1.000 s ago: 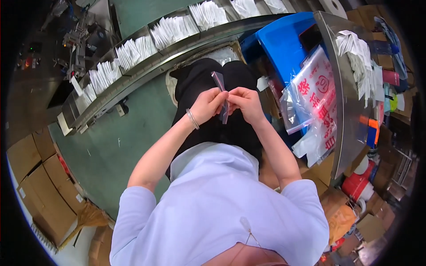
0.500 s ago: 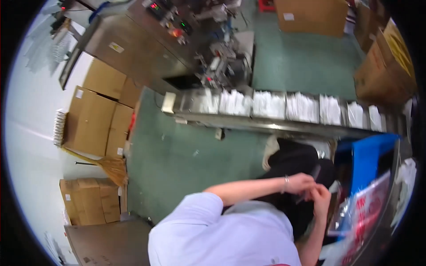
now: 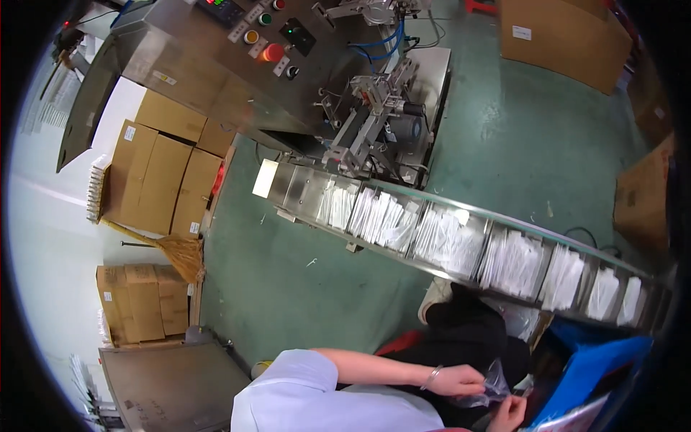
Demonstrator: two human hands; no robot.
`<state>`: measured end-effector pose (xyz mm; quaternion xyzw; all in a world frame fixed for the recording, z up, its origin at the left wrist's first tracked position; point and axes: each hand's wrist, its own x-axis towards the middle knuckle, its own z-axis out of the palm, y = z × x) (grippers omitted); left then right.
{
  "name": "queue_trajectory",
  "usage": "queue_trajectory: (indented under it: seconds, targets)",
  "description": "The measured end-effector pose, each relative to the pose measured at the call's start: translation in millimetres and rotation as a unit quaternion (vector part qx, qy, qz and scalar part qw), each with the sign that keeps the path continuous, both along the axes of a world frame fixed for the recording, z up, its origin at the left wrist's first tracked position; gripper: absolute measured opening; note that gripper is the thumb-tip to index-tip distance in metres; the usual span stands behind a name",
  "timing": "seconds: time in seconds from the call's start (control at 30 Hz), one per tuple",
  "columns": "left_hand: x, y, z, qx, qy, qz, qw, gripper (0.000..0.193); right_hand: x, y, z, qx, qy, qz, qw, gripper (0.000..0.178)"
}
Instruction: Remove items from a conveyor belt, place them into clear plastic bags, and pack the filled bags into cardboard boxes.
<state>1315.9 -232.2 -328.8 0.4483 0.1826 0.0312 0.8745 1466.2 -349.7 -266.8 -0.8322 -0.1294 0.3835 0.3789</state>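
Observation:
A small clear plastic bag (image 3: 495, 383) is stretched between my hands above my dark-trousered lap. My left hand (image 3: 459, 380), with a bracelet at the wrist, pinches the bag's left side. Lower and to the right, my right hand (image 3: 508, 413) has its fingers closed at the bag's lower edge. Part of the bag is hidden by my fingers. Just beyond my knees runs a metal conveyor trough (image 3: 439, 275), divided into compartments that hold several stacks of flat white packets (image 3: 448, 237).
A blue bin (image 3: 594, 378) stands right of my lap. Beyond the conveyor is a metal machine with a control panel (image 3: 270, 43). Cardboard boxes (image 3: 155, 173) and a straw broom (image 3: 180, 253) line the left wall. A large carton (image 3: 561, 43) stands at the far right.
The view has shifted, so the conveyor and my hands appear lower. My hands have moved a little apart, and the clear bag shows spread between them.

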Motion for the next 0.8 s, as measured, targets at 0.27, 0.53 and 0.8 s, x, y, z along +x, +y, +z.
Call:
queue_trajectory:
  seconds: [0.27,0.53,0.8]
  targets:
    - [24.8,22.2,-14.3,0.102,-0.009,0.028,0.994,0.026,8.0,34.3,-18.2,0.005,-0.163,0.253,0.954,0.015]
    - [33.0,50.4,-3.4,0.108,-0.028,0.065,0.992,0.029,4.7,84.4,1.9,-0.025,-0.219,0.432,0.875,0.029]
    - [34.9,34.8,-11.7,0.198,0.046,0.062,0.977,0.027,43.9,97.9,24.1,-0.033,-0.214,0.488,0.845,0.039]
